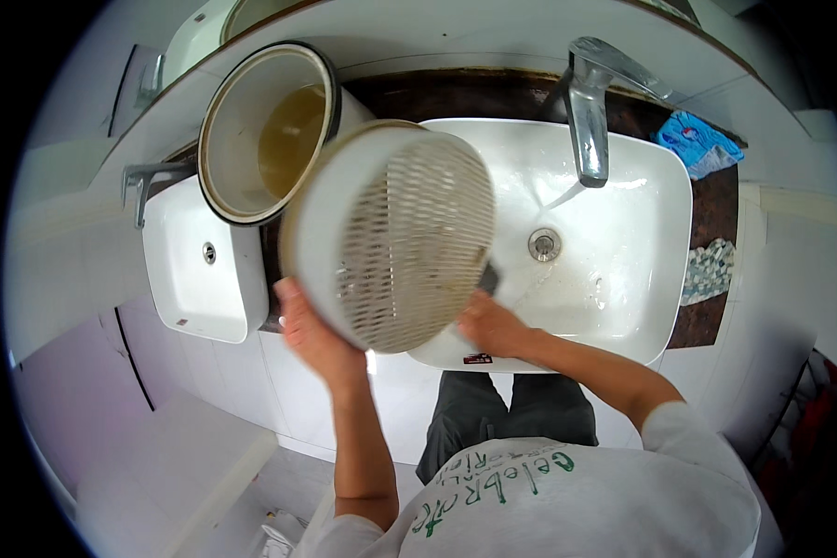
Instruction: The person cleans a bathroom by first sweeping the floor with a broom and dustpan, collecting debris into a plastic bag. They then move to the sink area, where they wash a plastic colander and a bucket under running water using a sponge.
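Observation:
A round white strainer basket (414,246) with a slatted face is held tilted between my hands, over the left part of the white sink (614,270). My left hand (321,339) is closed on its lower left side. By the lower right edge of the basket is my right hand (493,324), fingers curled. Something dark grey (489,278) shows just above that fist; its kind is unclear. Behind the basket, a white bucket (237,102) with a dark rim leans toward me, with murky yellow-brown water (293,139) inside.
A chrome faucet (588,121) rises at the back of the sink, above its metal drain (544,245). To the left are a second white sink (195,288) and faucet (141,186). A blue packet (697,144) and a pebble-patterned piece (710,272) lie on the right counter.

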`<action>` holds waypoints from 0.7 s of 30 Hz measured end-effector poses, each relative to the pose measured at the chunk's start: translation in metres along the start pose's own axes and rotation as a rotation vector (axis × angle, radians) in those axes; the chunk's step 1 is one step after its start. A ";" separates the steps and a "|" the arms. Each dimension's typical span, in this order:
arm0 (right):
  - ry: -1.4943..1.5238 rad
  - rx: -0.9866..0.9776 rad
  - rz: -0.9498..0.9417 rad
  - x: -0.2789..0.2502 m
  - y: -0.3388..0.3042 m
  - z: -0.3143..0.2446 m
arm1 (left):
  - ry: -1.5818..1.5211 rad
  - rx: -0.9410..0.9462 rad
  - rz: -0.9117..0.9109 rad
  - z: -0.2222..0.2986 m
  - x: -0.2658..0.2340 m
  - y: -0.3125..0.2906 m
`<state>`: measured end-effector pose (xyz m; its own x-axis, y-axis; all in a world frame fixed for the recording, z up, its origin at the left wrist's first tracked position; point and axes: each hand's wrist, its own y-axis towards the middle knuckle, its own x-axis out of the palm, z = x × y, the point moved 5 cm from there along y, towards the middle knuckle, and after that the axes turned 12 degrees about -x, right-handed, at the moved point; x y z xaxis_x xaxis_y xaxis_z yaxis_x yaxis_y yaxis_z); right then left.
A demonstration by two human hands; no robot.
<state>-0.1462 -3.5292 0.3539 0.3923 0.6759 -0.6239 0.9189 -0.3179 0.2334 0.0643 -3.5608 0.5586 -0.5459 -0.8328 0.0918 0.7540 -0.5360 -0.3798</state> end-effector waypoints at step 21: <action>-0.149 0.110 0.137 -0.021 0.063 0.014 | -0.102 0.520 0.239 0.108 -0.035 -0.010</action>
<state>-0.0971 -3.5722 0.3715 0.4956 0.5185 -0.6968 0.8442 -0.4763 0.2460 0.1149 -3.5412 0.6589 -0.3197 -0.9345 0.1567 0.9465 -0.3073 0.0986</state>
